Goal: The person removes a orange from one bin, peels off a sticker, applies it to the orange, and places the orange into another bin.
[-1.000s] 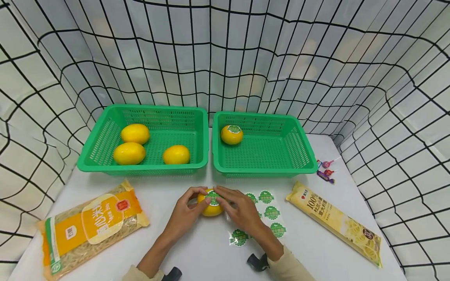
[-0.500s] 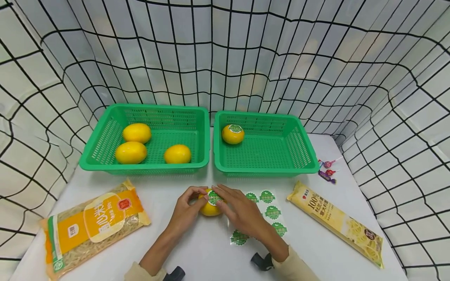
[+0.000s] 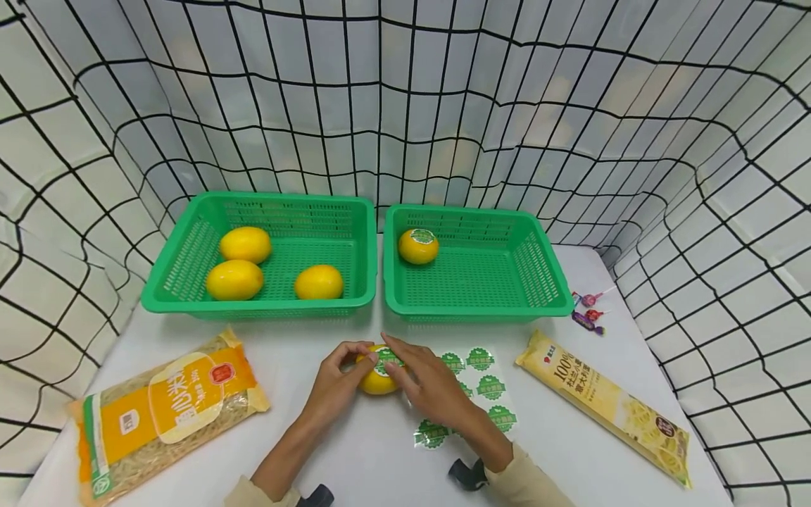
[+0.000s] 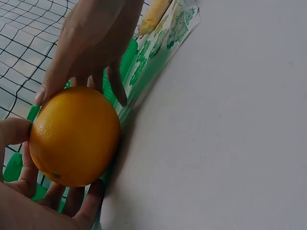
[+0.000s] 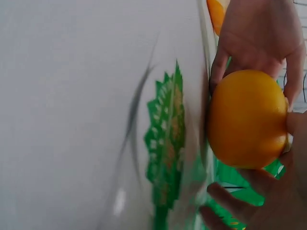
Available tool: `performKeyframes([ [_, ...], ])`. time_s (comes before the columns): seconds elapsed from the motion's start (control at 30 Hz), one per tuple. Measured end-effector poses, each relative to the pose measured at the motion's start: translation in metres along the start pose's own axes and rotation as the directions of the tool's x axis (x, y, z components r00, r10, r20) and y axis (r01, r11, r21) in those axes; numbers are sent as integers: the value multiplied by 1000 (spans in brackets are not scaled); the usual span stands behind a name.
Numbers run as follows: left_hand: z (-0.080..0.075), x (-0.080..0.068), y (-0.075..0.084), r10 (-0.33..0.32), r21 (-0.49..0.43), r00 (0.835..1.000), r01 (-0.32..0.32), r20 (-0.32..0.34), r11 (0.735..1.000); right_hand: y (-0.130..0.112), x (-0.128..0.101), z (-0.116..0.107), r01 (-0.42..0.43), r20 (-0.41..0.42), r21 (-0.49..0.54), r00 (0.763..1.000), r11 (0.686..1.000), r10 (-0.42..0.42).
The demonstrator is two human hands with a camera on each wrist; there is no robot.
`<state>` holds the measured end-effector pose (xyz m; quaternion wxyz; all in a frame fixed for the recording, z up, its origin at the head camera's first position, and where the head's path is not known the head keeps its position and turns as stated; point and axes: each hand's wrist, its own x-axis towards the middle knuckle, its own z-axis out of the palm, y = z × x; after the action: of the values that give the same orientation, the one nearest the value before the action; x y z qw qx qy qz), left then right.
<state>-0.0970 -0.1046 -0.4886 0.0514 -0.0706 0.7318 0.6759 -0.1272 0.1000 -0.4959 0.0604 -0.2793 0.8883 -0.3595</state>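
Note:
On the table in front of the baskets sits a yellow-orange fruit that looks like an orange (image 3: 375, 384), its round side plain in both wrist views. A green and white sticker (image 3: 385, 360) lies on its top. My left hand (image 3: 336, 380) holds the orange from the left, with fingers and thumb around it. From the right, my right hand (image 3: 437, 384) presses on the sticker and the fruit's upper side with extended fingers and thumb. Partly under the right forearm lies a clear sheet of green stickers (image 3: 491, 387).
Behind are two green baskets: the left basket (image 3: 304, 305) holds three fruits, the right basket (image 3: 481, 310) one stickered fruit (image 3: 418, 246). A grain bag (image 3: 171, 415) lies left, a pasta packet (image 3: 602, 405) right, with wrapped candies (image 3: 588, 310) behind it. Black netting (image 3: 379, 105) surrounds the table.
My right fingers and thumb have shifted slightly over the sticker. My left hand keeps its hold, and the orange stays in place.

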Motion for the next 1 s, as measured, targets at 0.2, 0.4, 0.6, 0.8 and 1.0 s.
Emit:
performKeyframes([
  [0.2,-3,1,-2,-7,-2,1000,7,-9,1000,-5,2,2,13,2,-157,1000,988,-12],
  [0.4,-1,1,-4,-10,-11,1000,10,5,1000,-9,1,5,-8,47,-272,999,962,22],
  [0.6,-1,0,-2,-8,-12,1000,8,3,1000,-13,2,-1,18,15,-308,1000,951,-15],
  [0.8,-2,2,-4,9,25,1000,-9,9,1000,-9,6,4,32,29,-257,999,966,-25],
  [1.0,-4,2,-4,-11,22,1000,10,23,1000,-9,5,5,21,31,-373,999,928,-10],
])
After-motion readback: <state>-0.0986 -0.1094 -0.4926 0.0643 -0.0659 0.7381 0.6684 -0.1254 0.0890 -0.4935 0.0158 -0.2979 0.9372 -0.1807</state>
